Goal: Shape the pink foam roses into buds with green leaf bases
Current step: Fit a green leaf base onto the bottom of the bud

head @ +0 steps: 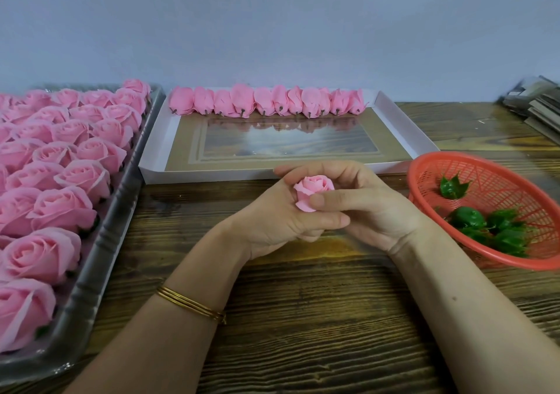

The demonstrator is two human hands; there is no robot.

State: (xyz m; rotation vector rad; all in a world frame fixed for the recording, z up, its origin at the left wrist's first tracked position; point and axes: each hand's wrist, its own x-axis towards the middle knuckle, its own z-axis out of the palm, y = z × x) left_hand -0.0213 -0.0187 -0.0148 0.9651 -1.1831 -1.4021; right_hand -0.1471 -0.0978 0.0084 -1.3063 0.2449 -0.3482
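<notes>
Here, both hands meet over the middle of the wooden surface (pixel 303 318), and between them they hold one pink foam rose (pixel 313 192). The left hand (pixel 272 211) comes from the lower left, with thin gold bangles (pixel 191 304) on its wrist, and its fingers (pixel 327 220) are curled under and around the lower part of the flower. The right hand (pixel 369 211) comes from the right; its fingers (pixel 303 170) bend behind the rose and its thumb lies across the front, so the flower is closed in from both sides and only the top of its petals shows. I cannot tell if a green base is already under it, because the hands hide this part. On the left stands a grey tray (pixel 91 272) filled with many open pink roses (pixel 60 181) in rows. Behind the hands lies a flat white box (pixel 157 151), and along its far edge a row of closed buds (pixel 266 101) lies side by side, with dark stubs pointing to the person. At the right, just beside the right wrist, a red plastic basket (pixel 424 175) holds several green leaf bases (pixel 497 230). In the far right corner there is a blurred pile of flat cardboard pieces (pixel 536 102).
</notes>
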